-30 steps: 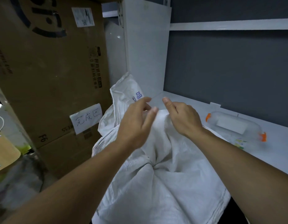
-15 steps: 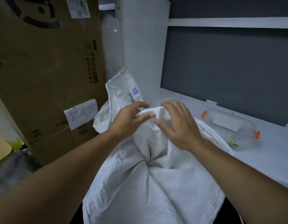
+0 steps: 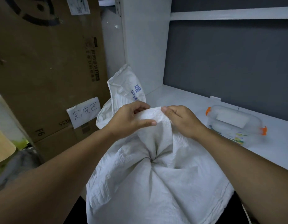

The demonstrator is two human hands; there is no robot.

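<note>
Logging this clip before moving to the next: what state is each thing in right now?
white sack: crumpled, puckered at the middle, top fold lifted between both hands.
left hand: grips the sack's top fold.
right hand: pinches the same fold.
clear container: lying on the white table, untouched, orange clips at both ends.
paper label: stuck flat on the cardboard box.
</note>
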